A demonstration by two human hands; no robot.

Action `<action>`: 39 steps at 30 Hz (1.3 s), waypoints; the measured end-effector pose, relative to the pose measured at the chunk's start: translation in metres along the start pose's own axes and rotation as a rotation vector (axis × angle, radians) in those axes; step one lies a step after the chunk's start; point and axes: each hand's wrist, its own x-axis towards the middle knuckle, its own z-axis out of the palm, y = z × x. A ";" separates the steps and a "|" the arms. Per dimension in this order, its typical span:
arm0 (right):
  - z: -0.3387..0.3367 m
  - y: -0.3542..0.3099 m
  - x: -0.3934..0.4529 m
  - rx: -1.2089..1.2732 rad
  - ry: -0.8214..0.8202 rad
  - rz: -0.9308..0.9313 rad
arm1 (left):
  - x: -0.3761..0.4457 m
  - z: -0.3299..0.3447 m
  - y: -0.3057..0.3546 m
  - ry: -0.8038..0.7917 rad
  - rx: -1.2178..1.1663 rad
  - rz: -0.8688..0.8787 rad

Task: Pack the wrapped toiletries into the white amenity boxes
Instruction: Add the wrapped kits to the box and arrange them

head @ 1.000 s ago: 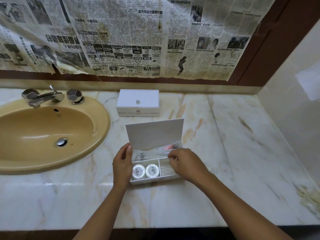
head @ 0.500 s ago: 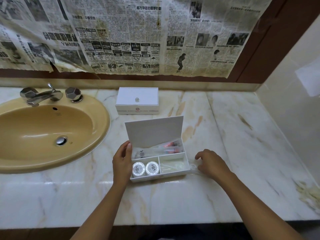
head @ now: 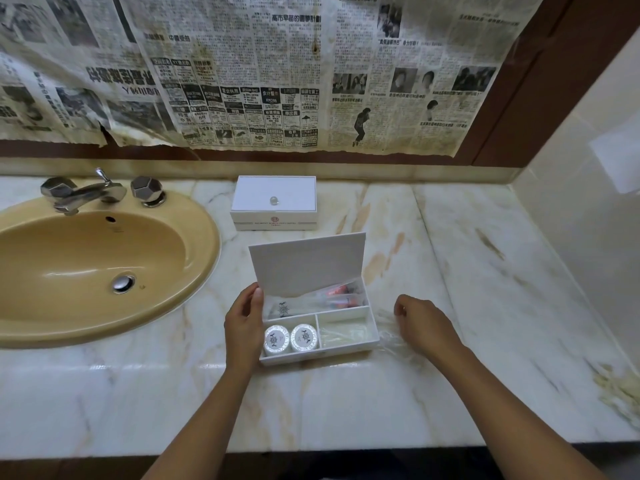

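Open box on a marble counter, a hand at each side

The left hand holds the left wall of the open box, beside two round soaps. The right hand, fingers curled, rests on a clear wrapper just right of the box.

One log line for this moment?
left hand: holds open white amenity box | right hand: on clear plastic wrapper, countertop | closed white box: behind
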 end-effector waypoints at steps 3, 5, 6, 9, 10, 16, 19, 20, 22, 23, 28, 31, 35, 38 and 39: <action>-0.009 -0.006 -0.002 0.064 0.070 -0.022 | 0.000 0.000 0.000 0.004 0.017 0.005; -0.018 -0.013 -0.004 0.115 0.121 -0.064 | 0.001 0.001 -0.001 0.010 0.028 0.013; -0.022 -0.017 -0.005 0.132 0.143 -0.094 | 0.001 0.001 -0.001 0.012 0.025 0.013; -0.035 -0.034 -0.011 0.180 0.197 -0.200 | 0.001 0.001 -0.001 0.010 0.026 0.012; -0.038 -0.041 -0.015 0.195 0.201 -0.239 | 0.000 0.001 -0.001 0.009 0.027 0.010; -0.015 -0.074 -0.021 -0.013 -0.047 -0.367 | 0.000 0.000 -0.001 -0.008 0.005 0.009; 0.000 -0.081 -0.017 -0.104 -0.207 -0.338 | 0.001 0.000 -0.003 -0.010 0.014 0.015; 0.002 -0.082 -0.016 -0.111 -0.241 -0.331 | 0.002 0.000 -0.004 -0.010 0.016 0.018; 0.002 -0.085 -0.014 -0.122 -0.295 -0.327 | 0.002 -0.001 -0.005 -0.006 0.019 0.019; 0.001 -0.086 -0.014 -0.124 -0.319 -0.325 | 0.002 -0.001 -0.005 -0.004 0.021 0.019; -0.003 -0.089 -0.013 -0.099 -0.311 -0.326 | 0.002 0.000 -0.004 0.005 0.015 -0.002; 0.004 -0.088 -0.014 -0.094 -0.357 -0.332 | 0.002 0.000 -0.004 0.007 0.019 -0.006; 0.011 -0.084 -0.012 -0.045 -0.380 -0.320 | 0.001 0.001 -0.002 0.005 0.013 -0.007; 0.005 -0.082 -0.013 0.023 -0.339 -0.347 | 0.001 0.001 -0.003 0.006 0.010 -0.001; 0.001 -0.081 -0.015 0.053 -0.301 -0.360 | 0.001 0.001 -0.003 0.007 0.012 -0.002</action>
